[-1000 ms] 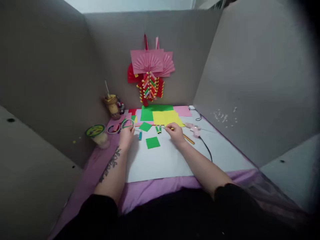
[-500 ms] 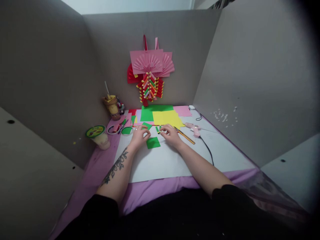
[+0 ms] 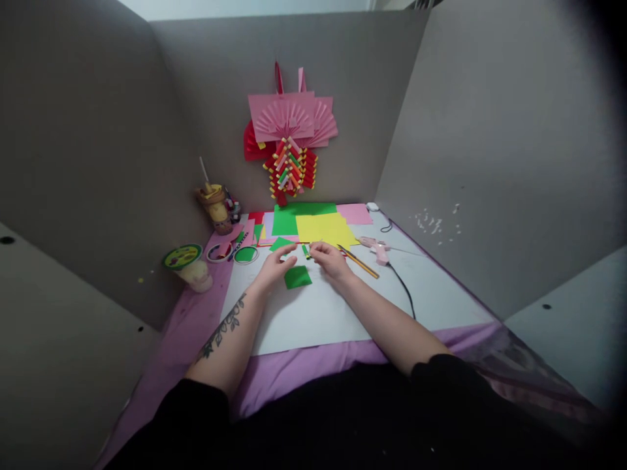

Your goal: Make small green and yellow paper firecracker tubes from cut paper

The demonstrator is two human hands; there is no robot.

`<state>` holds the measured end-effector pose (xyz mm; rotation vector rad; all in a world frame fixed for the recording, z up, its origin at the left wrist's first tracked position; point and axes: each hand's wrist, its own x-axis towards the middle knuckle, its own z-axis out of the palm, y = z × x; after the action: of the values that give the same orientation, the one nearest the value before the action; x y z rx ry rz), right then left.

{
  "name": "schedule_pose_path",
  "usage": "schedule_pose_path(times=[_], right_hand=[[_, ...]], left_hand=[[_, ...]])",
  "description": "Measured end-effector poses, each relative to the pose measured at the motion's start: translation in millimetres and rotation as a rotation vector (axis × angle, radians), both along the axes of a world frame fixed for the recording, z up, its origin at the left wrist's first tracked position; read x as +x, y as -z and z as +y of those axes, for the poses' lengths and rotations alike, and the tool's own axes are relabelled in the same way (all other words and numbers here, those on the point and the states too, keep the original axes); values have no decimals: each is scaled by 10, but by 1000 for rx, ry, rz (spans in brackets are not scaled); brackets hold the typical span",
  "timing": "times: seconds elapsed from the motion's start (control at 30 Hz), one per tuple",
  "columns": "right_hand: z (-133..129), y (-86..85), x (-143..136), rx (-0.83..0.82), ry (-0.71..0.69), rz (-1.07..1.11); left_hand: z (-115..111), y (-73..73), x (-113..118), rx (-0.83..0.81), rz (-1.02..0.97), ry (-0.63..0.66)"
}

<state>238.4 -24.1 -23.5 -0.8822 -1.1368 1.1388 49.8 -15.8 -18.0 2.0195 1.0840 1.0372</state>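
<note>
Green roll (image 3: 305, 251), right hand (image 3: 329, 258) beside it — fingers pinched (hold unclear) — left hand (image 3: 275, 269) spread wide.

Nearest paper square (image 3: 298, 277) left of the glue gun (image 3: 380, 252), paper sheets (image 3: 324, 230) behind, cup (image 3: 190, 266) at far left.

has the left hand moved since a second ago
Yes: the left hand has moved right, toward the nearer green square, which lies about where it did.
</note>
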Motion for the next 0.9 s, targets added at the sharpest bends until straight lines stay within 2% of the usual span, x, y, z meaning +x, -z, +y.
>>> schedule_pose_path(times=[0.07, 0.2, 0.27, 0.33, 0.5, 0.6, 0.77, 0.9], right_hand=[[1, -24, 67, -79, 44, 59], [-1, -17, 194, -145, 73, 8], [-5, 9, 224, -148, 46, -57], [-15, 42, 221, -147, 24, -96], [-100, 56, 150, -297, -103, -135], [-192, -47, 187, -388, -213, -103], [-294, -228, 301, -524, -465, 82], [-267, -180, 213, -597, -453, 149]], left_hand=[[24, -4, -62, 8, 137, 77], [36, 12, -141, 49, 675, 344], [20, 21, -140, 78, 854, 339], [-4, 22, -121, 123, 936, 264], [-68, 3, -68, 183, 937, 178], [-96, -3, -50, 207, 874, 149], [-112, 8, -24, 216, 776, 116], [-107, 3, -37, 185, 731, 83]])
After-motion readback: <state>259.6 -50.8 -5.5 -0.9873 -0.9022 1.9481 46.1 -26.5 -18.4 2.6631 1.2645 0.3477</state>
